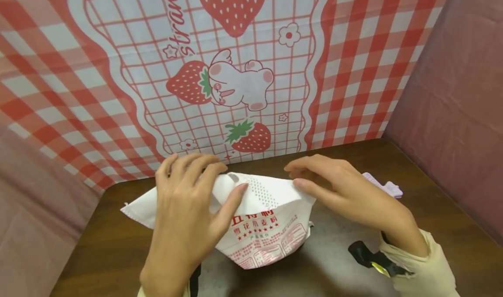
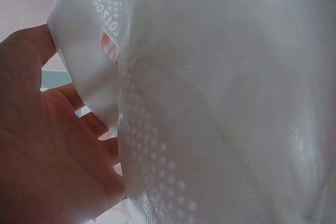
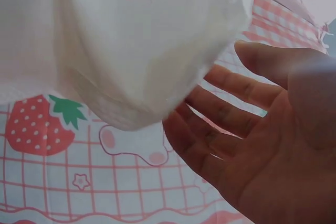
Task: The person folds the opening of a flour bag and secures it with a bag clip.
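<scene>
A white flour bag [image 1: 271, 240] with red print stands tilted in front of me, its top folded over toward me. My left hand [image 1: 188, 201] holds the folded top, the thumb lying across the front and the fingers over the far side. A cut-out handle hole shows near that thumb. In the left wrist view the white bag [image 2: 220, 93] covers most of the picture, and the left fingers pass behind its edge. Beside the bag's upper right corner is my right hand [image 1: 330, 183], fingers loosely bent, thumb tip right at the corner. The right wrist view shows this hand [image 3: 252, 129] unclosed beside the bag.
A small lilac plastic piece [image 1: 383, 185] lies on the dark wooden table [image 1: 416, 201] beyond my right wrist. Behind the table hangs a red-and-white strawberry-print cloth [image 1: 251, 126]. Pink cloth [image 1: 456, 105] closes off the right side, and similar cloth hangs at the left.
</scene>
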`<state>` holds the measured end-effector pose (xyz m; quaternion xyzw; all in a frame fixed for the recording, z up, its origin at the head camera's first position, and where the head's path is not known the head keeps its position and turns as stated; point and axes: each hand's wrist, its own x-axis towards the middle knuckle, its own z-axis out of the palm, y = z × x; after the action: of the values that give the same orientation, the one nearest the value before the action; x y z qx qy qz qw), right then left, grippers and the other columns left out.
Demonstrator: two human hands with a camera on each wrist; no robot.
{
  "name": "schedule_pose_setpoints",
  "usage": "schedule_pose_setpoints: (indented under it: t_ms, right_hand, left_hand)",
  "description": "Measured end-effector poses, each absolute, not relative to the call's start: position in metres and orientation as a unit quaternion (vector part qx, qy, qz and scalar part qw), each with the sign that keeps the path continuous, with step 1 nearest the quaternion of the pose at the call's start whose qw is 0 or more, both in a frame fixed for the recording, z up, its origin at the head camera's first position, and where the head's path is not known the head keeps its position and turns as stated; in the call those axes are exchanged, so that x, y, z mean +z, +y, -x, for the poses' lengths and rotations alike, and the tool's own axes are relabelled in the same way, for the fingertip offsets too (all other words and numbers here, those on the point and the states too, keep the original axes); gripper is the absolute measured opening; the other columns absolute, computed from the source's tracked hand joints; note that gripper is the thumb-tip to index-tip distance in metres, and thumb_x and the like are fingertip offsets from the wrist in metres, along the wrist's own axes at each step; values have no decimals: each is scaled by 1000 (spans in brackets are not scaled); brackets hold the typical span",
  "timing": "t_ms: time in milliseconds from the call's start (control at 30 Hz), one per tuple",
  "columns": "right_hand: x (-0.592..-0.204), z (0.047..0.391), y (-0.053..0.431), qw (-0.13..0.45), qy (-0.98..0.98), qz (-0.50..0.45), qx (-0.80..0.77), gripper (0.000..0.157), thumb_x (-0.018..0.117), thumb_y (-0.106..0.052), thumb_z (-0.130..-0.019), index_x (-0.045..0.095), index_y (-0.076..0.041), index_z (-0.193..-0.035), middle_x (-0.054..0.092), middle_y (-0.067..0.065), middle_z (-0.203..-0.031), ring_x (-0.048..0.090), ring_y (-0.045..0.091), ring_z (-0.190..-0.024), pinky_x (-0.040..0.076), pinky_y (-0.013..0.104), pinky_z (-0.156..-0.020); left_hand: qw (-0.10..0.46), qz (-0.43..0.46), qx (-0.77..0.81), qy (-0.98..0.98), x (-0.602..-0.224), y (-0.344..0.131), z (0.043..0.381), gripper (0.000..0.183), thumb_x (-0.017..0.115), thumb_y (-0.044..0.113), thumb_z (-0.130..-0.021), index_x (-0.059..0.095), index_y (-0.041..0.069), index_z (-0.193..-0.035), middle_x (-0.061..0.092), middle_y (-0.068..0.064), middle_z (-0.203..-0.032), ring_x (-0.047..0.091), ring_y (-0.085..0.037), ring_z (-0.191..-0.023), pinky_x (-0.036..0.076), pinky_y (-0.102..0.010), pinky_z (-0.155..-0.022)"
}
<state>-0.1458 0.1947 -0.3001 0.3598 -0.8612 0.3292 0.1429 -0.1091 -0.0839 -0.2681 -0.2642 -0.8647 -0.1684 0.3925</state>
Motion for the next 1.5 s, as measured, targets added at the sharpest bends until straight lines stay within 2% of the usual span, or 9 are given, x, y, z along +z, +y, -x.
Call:
schedule_pose_setpoints:
  t_ms: [167,500,767,933,1067,1200,1300,1500]
  right_hand:
    - [-303,149,190,143,-861,-381,305,28,62,-17,-99,66,-22,-127,65,-15,-120,61,6,-109,51,31,-88]
    - [-305,150,187,149,-854,-391,308,23,68,-19,-95,69,-25,-117,66,-17,-112,64,6,-101,52,27,-85]
    - [-306,148,175,162,-817,-427,354,32,70,-13,-93,67,-26,-122,66,-16,-116,62,5,-102,51,23,-83]
    - [-307,147,165,188,-786,-449,381,32,71,-6,-91,69,-24,-118,67,-15,-112,63,5,-100,50,20,-84]
    - [-308,148,162,203,-778,-450,388,30,72,-2,-90,71,-21,-113,68,-12,-108,64,6,-97,51,22,-79]
    - [-308,149,163,204,-779,-450,386,26,72,-4,-90,73,-20,-110,69,-11,-106,64,6,-96,52,23,-79]
    - [-307,149,164,203,-784,-444,384,23,72,-6,-90,74,-20,-107,69,-11,-104,64,5,-96,51,22,-79]
    - [-308,145,158,212,-775,-447,394,27,73,-5,-89,71,-14,-114,69,-7,-109,64,8,-101,51,23,-84]
  left_hand:
    - [384,276,-165,-865,-268,-86,107,33,69,40,-90,69,6,-91,70,-7,-98,59,-30,-101,29,-60,-106]
    - [364,319,-173,-857,-267,-86,104,20,73,25,-90,67,6,-92,70,-6,-105,59,-28,-107,27,-58,-109]
    - [378,361,-175,-834,-267,-80,103,11,71,11,-89,66,2,-94,69,-8,-101,60,-28,-105,31,-52,-111]
    - [378,368,-177,-831,-265,-76,99,9,70,8,-88,64,2,-93,68,-9,-102,59,-28,-106,31,-49,-112]
    - [378,352,-164,-840,-267,-76,99,16,71,16,-88,67,3,-96,69,-8,-106,57,-29,-104,35,-48,-105]
    - [378,348,-142,-846,-270,-73,101,18,71,25,-90,69,7,-93,70,-3,-93,57,-25,-92,39,-44,-90]
    - [374,355,-131,-847,-273,-71,102,16,71,24,-91,68,8,-89,68,0,-82,55,-21,-82,40,-41,-83]
    - [375,368,-134,-841,-274,-68,102,10,72,16,-90,69,7,-89,68,1,-79,56,-17,-74,42,-38,-81]
